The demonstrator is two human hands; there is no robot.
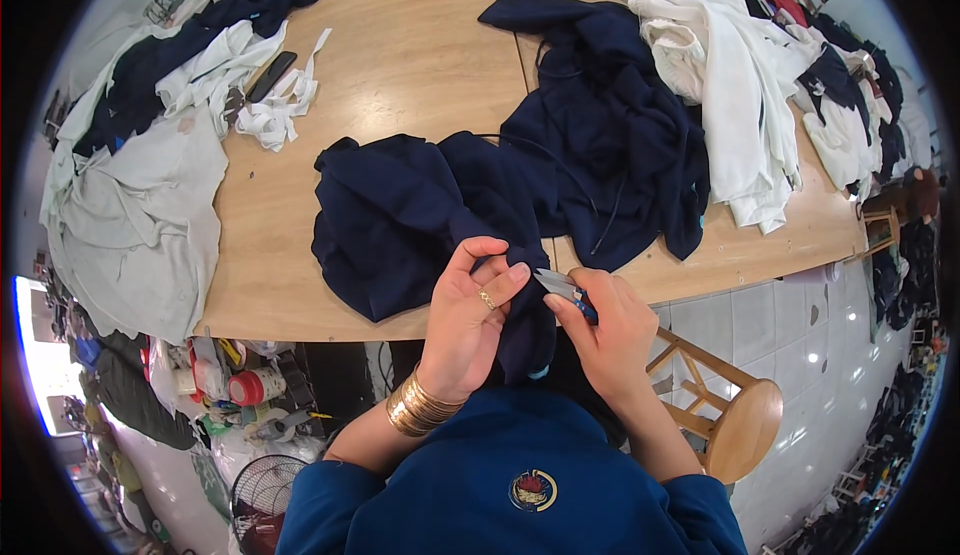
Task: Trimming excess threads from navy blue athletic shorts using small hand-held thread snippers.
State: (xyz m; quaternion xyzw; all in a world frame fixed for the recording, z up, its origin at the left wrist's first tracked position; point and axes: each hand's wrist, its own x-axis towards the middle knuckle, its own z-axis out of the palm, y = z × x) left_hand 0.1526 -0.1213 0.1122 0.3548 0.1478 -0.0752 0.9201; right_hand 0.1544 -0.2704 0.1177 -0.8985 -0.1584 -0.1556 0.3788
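Observation:
A dark navy garment (420,215) lies on the wooden table (400,65) and hangs over its near edge toward me. My left hand (470,310), with a ring and gold bangles, pinches a fold of this navy cloth at the table's edge. My right hand (605,330) grips a small pair of thread snips (562,288) with a blue handle, its metal tip pointing left at the pinched fold. The two hands are almost touching. A second navy garment (610,125) with thin cords lies just behind the first.
White garments (735,85) pile at the table's right end, with more dark and white clothes (850,95) beyond. Pale grey cloth (140,215), white strips (275,105) and navy cloth (180,45) cover the left end. A wooden stool (740,425) stands at my right; bottles and clutter (240,385) lie under the table.

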